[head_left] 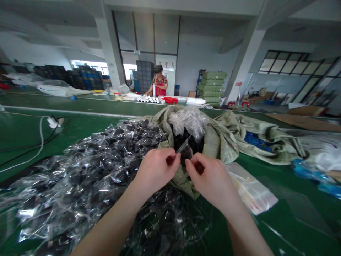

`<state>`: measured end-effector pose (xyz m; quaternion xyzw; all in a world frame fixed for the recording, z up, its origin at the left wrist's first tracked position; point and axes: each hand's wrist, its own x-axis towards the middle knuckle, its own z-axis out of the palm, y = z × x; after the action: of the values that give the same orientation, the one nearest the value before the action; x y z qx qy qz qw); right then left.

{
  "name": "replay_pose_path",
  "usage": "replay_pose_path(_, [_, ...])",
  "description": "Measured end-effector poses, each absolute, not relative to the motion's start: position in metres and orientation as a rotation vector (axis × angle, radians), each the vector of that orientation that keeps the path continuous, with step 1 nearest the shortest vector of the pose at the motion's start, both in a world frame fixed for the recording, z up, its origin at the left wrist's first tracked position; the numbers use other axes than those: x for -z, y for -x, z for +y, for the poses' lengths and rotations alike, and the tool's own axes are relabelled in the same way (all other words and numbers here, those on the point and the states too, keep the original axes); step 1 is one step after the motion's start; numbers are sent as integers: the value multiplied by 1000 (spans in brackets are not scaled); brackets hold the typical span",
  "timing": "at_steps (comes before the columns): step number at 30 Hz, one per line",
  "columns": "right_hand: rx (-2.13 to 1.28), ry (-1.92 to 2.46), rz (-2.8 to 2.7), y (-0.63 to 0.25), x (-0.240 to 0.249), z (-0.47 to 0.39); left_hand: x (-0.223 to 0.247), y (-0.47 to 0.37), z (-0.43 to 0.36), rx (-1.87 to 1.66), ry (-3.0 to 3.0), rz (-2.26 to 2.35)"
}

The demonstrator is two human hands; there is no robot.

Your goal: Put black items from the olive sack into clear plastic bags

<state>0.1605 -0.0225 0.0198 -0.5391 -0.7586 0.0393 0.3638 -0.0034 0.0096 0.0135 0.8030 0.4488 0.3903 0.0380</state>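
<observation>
Left hand (pixel 157 167) and right hand (pixel 210 177) both pinch the clear bag (pixel 187 152) up between them (sack (pixel 212 142) just beyond)

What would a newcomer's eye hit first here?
Probably the big glossy heap of dark items in clear wrapping, spread over the left and centre of the green table. Then, at centre, the left hand and right hand pinching a small clear bag in front of an open sack. Beyond, a person in a red apron stands in the background.
</observation>
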Motion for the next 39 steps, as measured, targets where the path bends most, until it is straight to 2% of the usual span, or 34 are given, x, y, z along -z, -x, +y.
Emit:
replay_pose_path(26, [26,1220,-1912,-151,-23,-47,-27,10,-19,-1375,-2611,1352])
replay_pose_path(34, [101,1307,-1884,-153,-20,-40,-25,17,-15,-1321,-2637,1669])
replay_pose_path(39, [-150,1319,-1957,-156,-14,-19,-12,11,10,-1080,-2546,1885])
